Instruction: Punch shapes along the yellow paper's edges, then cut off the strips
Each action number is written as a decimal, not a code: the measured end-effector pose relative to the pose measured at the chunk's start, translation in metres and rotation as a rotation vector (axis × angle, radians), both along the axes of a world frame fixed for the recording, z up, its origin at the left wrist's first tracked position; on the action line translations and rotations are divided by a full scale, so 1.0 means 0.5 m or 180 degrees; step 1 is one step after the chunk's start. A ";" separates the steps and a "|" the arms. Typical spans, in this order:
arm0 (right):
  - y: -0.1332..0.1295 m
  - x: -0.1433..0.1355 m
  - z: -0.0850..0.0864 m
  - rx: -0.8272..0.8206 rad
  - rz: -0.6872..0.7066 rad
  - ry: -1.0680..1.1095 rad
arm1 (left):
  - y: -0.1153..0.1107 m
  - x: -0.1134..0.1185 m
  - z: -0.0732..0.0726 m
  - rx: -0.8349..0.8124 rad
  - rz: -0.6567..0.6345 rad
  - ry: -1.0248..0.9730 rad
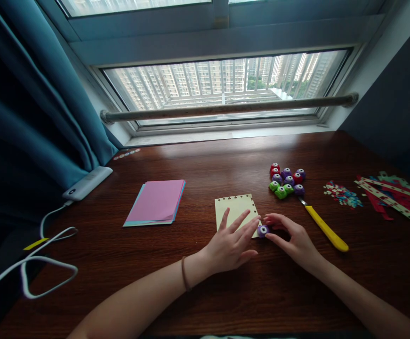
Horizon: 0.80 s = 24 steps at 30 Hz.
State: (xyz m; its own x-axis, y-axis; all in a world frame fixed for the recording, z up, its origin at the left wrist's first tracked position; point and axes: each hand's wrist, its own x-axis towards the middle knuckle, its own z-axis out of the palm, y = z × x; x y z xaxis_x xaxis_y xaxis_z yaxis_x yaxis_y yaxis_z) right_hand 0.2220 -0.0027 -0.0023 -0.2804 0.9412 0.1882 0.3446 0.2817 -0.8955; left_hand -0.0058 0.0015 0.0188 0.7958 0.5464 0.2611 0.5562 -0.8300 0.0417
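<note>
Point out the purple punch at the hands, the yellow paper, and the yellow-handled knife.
purple punch (263, 230), head view, its round top.
yellow paper (235, 207), head view, bare middle of the sheet.
yellow-handled knife (326, 229), head view, mid-handle.

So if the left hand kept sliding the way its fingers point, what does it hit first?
The left hand points up and right across the yellow card. It would likely meet the small purple punch at its fingertips first, with the right hand just behind it.
</note>
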 end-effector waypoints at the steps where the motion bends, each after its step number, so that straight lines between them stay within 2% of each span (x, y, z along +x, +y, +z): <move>1: 0.000 0.001 0.000 -0.0031 -0.0012 0.0059 | -0.001 0.002 0.001 -0.0135 -0.0117 -0.0008; 7: -0.001 0.004 -0.002 -0.0134 -0.0200 0.0300 | 0.002 0.013 -0.005 -0.0608 -0.0334 -0.0065; 17: 0.011 0.011 -0.013 -0.0047 -0.0312 0.0258 | 0.002 0.014 0.006 -0.0756 -0.0301 0.0072; 24: 0.068 -0.021 0.032 0.0495 -0.0613 -0.0128 | 0.002 0.014 -0.002 -0.0739 -0.0356 -0.0077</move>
State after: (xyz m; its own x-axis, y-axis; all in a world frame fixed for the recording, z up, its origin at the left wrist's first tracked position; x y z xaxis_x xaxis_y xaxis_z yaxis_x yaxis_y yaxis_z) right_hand 0.2117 0.0315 0.0138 -0.1088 0.9387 0.3272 0.4397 0.3407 -0.8310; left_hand 0.0010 0.0024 0.0181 0.8496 0.5029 0.1587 0.4581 -0.8529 0.2505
